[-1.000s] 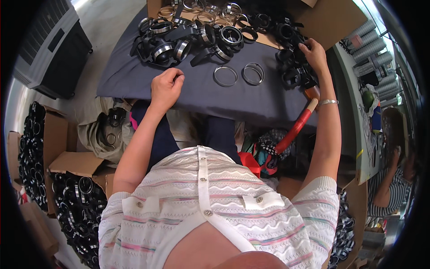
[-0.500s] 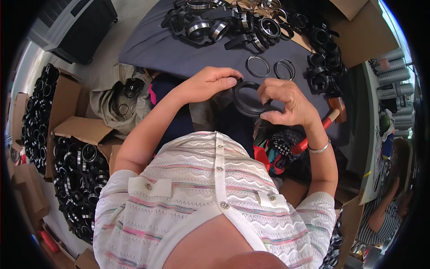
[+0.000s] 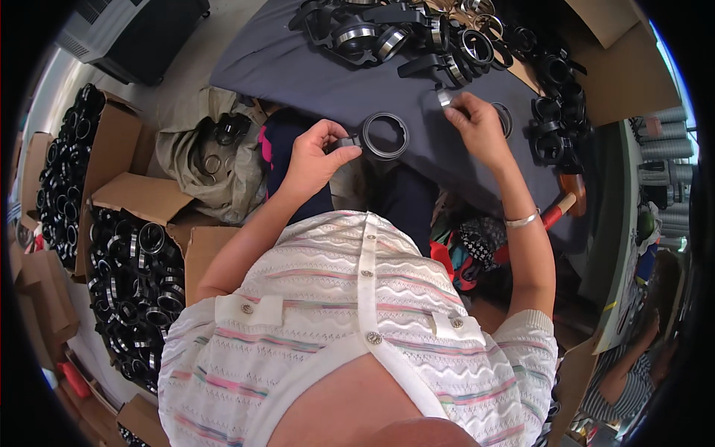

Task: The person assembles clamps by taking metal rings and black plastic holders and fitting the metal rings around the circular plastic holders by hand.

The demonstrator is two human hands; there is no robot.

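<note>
My left hand [image 3: 314,158] pinches the short tab of a black plastic ring [image 3: 404,148], which is held up above my lap with its round opening visible. To its right, my right hand [image 3: 479,132] is closed on a thin silver metal ring [image 3: 443,96], seen nearly edge-on between thumb and fingers. A second metal ring [image 3: 506,119] lies on the dark grey cloth [image 3: 298,82], partly hidden behind my right hand. The two held rings are apart.
Black ring parts with metal bands [image 3: 357,37] are heaped at the cloth's far side, with more black parts [image 3: 549,123] at right. Cardboard boxes of similar parts [image 3: 138,290] stand at left. A red-handled hammer [image 3: 553,216] lies at right. Another person's arm [image 3: 629,361] shows far right.
My right hand has left the black ring, moved up and right, and taken a metal ring from the cloth. My left hand has lowered slightly, still holding the black ring.
</note>
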